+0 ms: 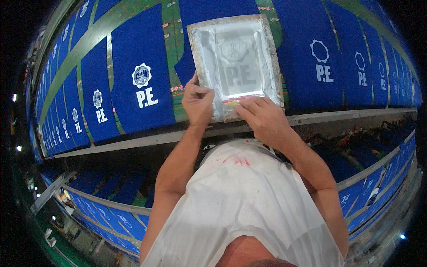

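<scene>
A silk-screen printing frame [272, 66] with a taped, worn border lies over a blue fabric panel on the long table. Letters and a round badge show through its pale mesh [240, 51]. My left hand [198, 103] is closed on the frame's left edge, near its lower corner. At the mesh's near end, my right hand [262, 116] is closed on a narrow squeegee [235, 101] with red and yellow along it; the fingers cover much of it.
Blue panels [129, 44] line the green table [167, 26] on both sides. Those on the left carry a filled white badge; those on the right [322, 75] show an outlined badge. Behind me stands another table with more printed blue panels [120, 220]. Red marks stain my white shirt [240, 196].
</scene>
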Demonstrator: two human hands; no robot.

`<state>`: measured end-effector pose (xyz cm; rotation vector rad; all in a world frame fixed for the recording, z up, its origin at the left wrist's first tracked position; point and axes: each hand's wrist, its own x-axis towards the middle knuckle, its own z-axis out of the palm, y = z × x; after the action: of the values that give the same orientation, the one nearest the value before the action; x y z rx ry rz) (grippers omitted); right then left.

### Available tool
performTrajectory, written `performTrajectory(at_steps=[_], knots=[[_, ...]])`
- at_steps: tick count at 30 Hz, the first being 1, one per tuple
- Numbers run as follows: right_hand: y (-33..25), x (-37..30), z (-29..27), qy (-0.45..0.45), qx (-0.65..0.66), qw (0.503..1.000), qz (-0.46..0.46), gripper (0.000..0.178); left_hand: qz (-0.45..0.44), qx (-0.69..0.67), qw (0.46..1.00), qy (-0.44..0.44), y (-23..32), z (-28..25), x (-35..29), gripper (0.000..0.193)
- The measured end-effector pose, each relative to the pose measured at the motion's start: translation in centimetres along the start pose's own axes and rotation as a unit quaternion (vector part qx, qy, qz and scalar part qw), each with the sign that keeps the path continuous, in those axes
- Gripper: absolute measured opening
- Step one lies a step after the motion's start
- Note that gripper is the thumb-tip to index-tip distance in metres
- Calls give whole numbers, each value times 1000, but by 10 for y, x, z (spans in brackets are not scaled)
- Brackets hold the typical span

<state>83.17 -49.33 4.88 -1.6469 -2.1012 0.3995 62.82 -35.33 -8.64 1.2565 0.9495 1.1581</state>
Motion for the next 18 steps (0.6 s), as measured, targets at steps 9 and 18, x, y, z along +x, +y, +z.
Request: performTrajectory(at_steps=[9, 18], knots=[[-14, 15, -36, -68, -5, 992, 107, 43, 105, 208, 970, -67, 14, -7, 9, 62], [-31, -21, 7, 41, -30, 995, 80, 48, 149, 338, 916, -156, 36, -23, 24, 85]])
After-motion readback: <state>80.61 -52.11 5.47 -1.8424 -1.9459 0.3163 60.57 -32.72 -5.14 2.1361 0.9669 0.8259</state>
